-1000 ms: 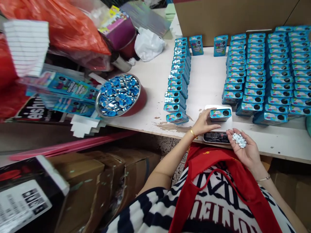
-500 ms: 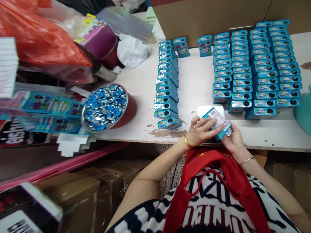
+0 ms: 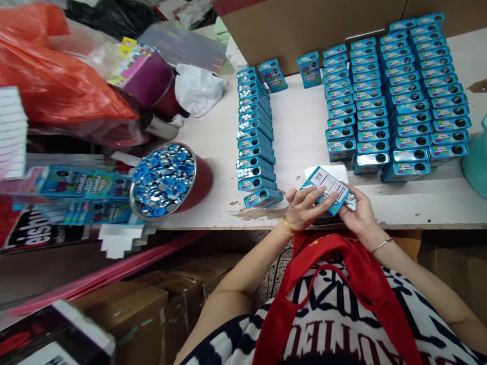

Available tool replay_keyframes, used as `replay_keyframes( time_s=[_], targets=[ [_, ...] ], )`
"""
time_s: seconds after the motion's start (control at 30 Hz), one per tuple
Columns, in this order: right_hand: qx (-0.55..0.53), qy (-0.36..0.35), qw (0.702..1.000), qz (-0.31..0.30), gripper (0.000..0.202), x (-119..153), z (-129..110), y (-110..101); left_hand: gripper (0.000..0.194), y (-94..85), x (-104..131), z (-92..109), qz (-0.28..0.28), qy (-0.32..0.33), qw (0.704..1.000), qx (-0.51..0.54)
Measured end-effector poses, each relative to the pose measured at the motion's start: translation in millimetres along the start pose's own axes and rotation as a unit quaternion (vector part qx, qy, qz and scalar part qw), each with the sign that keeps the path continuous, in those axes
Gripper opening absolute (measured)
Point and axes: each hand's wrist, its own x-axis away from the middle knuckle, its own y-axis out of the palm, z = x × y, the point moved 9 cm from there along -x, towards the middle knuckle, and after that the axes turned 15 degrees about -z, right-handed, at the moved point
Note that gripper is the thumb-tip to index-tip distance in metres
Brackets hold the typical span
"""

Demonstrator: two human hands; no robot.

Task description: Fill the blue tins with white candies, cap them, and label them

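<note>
Near the table's front edge, my left hand (image 3: 306, 205) grips a blue printed tin (image 3: 330, 186), its fingers lying across the face with the white label. Small white candies (image 3: 350, 202) rest in my right hand (image 3: 360, 217), which is cupped against the tin's right end. Partly hidden behind the tin is a white object (image 3: 340, 172) on the table. To the left runs a row of blue tins (image 3: 262, 197), several with white candies on top. Further right, several columns of upright tins (image 3: 371, 162) have dark round openings on top.
A red-sided metal bowl (image 3: 203, 185) holds many blue and silver lids. Two tins (image 3: 309, 71) lean against a cardboard box (image 3: 304, 30) at the back. Orange plastic bags (image 3: 57, 76) lie at the left, and a teal container (image 3: 477, 157) stands at the right edge.
The view has shifted and tilted slightly. In it, the held tin appears a little further left, and more white candies show in my right hand.
</note>
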Motion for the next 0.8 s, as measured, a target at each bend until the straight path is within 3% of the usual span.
replay_keyframes(
  time_s=[0.23,0.37,0.53,0.67,0.8],
  targets=[
    [-0.016,-0.005,1.0,-0.024,0.016,1,-2,6,0.028,-2.1,2,-16,0.033,-0.071,0.994,0.075],
    [-0.016,-0.008,1.0,-0.003,0.018,4,-7,1,0.028,-0.9,-1,-30,0.041,-0.128,0.979,0.156],
    [-0.011,-0.017,1.0,-0.003,0.016,7,-15,-8,0.033,19.8,-4,-48,0.049,-0.146,0.926,0.346],
    [-0.014,-0.031,0.999,-0.006,0.017,19,-27,-11,0.036,42.7,-6,-53,0.026,-0.171,0.894,0.414],
    [-0.018,-0.074,0.997,-0.025,0.02,32,-66,-6,0.038,58.2,-8,-55,0.008,-0.18,0.886,0.428]
  ],
)
